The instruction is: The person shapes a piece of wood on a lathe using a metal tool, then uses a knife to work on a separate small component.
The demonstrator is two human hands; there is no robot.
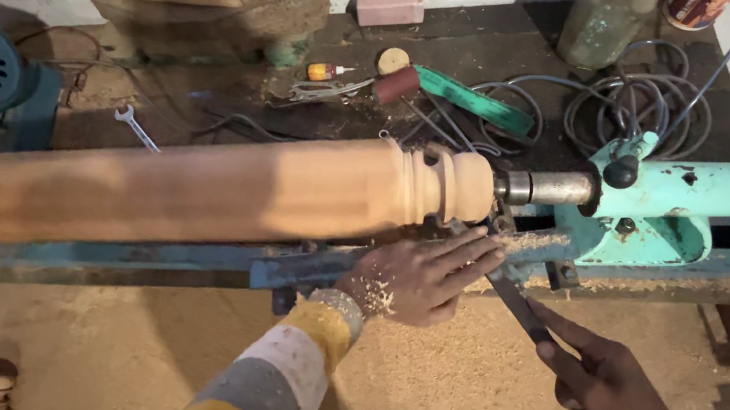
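The long wooden post (219, 184) lies across the lathe, its long axis running left to right, with its carved end just above and touching-close to the left hand (420, 280). A flat chisel (513, 301) slants from lower right up toward that carved end. The left hand lies flat, fingers spread over the blade's tip; the right hand (616, 399), farther back, is closed around the handle.
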